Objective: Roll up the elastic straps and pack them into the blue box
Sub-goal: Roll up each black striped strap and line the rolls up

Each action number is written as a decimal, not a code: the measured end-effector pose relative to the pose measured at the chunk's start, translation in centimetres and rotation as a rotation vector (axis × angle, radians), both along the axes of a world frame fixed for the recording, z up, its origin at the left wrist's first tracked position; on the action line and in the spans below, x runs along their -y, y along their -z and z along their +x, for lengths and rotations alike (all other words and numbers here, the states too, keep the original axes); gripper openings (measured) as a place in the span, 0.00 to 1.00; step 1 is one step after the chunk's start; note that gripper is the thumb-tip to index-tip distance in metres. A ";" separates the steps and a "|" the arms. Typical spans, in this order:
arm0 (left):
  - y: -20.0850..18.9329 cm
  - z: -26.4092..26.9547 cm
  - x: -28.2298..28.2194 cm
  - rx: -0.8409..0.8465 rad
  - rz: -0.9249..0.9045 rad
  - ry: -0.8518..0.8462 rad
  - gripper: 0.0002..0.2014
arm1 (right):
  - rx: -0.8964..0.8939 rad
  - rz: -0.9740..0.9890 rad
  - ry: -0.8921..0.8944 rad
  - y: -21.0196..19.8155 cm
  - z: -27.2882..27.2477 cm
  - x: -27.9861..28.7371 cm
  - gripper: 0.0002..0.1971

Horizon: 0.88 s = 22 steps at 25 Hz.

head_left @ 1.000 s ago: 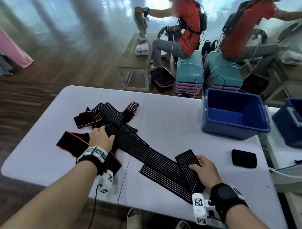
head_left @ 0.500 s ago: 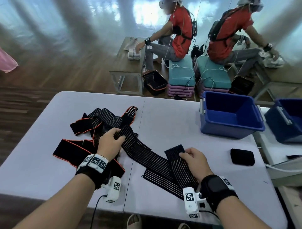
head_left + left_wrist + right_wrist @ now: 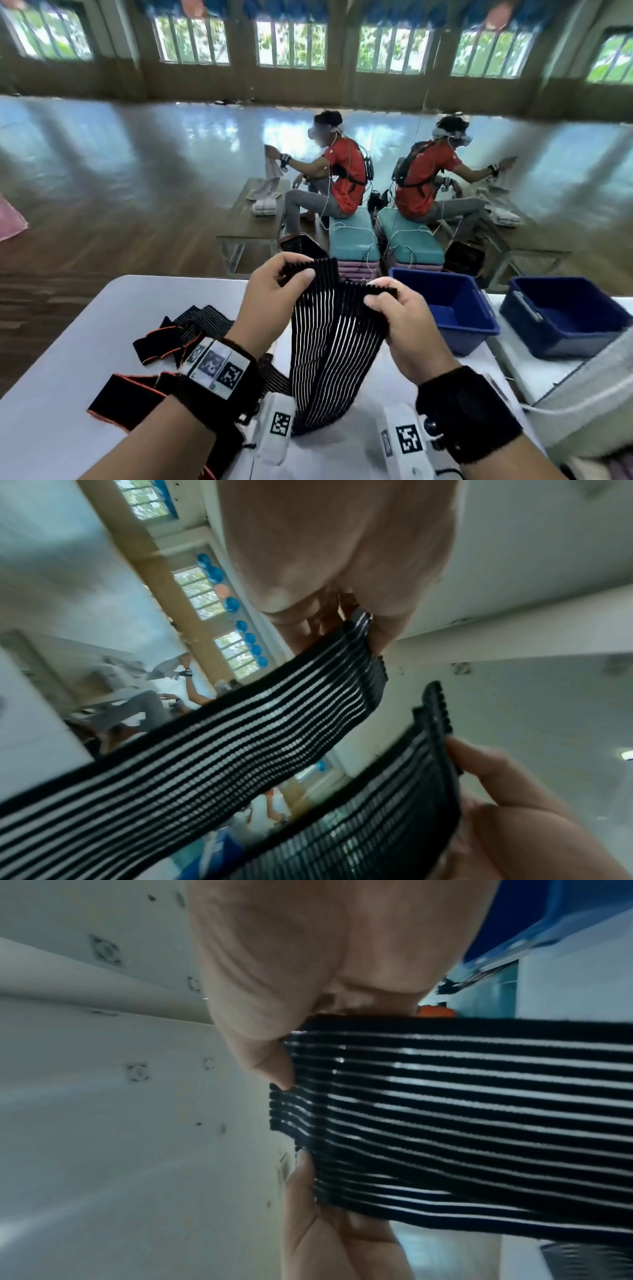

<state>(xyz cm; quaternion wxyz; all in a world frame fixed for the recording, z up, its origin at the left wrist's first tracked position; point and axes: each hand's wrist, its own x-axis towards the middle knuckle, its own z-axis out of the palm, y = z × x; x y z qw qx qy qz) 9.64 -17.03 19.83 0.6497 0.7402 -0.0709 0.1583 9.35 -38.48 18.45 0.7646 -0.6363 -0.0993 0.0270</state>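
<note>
A black elastic strap point(image 3: 334, 346) with thin white stripes is held up above the white table point(image 3: 68, 387), folded so its two ends sit side by side (the loop hangs to the tabletop). The left hand point(image 3: 270, 305) pinches one end between thumb and curled fingers; the right hand point(image 3: 399, 315) pinches the other end likewise. More straps point(image 3: 164, 346) lie left on the table. The blue box point(image 3: 445, 311) stands just right of the hands.

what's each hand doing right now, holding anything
Left hand: pinches one end of the striped elastic strap.
Right hand: pinches the strap's other end.
</note>
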 end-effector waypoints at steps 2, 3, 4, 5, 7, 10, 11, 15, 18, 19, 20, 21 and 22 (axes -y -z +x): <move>-2.6 0.0 0.5 0.054 -0.052 0.039 0.08 | 0.113 -0.013 0.019 -3.2 0.2 -0.3 0.04; -3.7 0.1 0.7 0.069 -0.080 0.065 0.09 | 0.175 -0.031 0.040 -4.7 0.4 -0.5 0.05; -4.6 0.1 0.8 0.073 -0.111 0.086 0.10 | 0.225 -0.048 0.062 -5.9 0.6 -0.8 0.07; -5.5 0.2 1.0 0.074 -0.144 0.103 0.10 | 0.277 -0.071 0.090 -7.0 0.8 -1.0 0.08; -7.0 0.2 1.4 0.068 -0.213 0.138 0.10 | 0.370 -0.131 0.163 -8.6 1.2 -1.5 0.10; -8.4 0.0 2.4 0.064 -0.290 0.183 0.10 | 0.449 -0.217 0.285 -9.8 1.5 -2.2 0.12; -8.6 0.0 2.9 0.065 -0.302 0.195 0.10 | 0.462 -0.229 0.312 -10.1 1.5 -2.3 0.12; -9.2 -0.3 4.8 0.073 -0.337 0.262 0.10 | 0.494 -0.222 0.315 -10.5 1.1 -2.5 0.12; -9.4 -0.5 6.0 0.090 -0.331 0.286 0.10 | 0.532 -0.228 0.316 -10.6 0.7 -2.3 0.12; -9.3 -0.6 6.4 0.098 -0.328 0.304 0.10 | 0.542 -0.229 0.313 -10.6 0.6 -2.2 0.12; -9.4 -0.8 6.7 0.104 -0.328 0.321 0.09 | 0.543 -0.223 0.305 -10.6 0.5 -2.1 0.11; -9.4 -0.9 6.9 0.112 -0.324 0.333 0.09 | 0.540 -0.212 0.295 -10.5 0.4 -2.1 0.11; -9.4 -1.0 7.1 0.123 -0.318 0.337 0.09 | 0.533 -0.201 0.285 -10.5 0.3 -2.1 0.11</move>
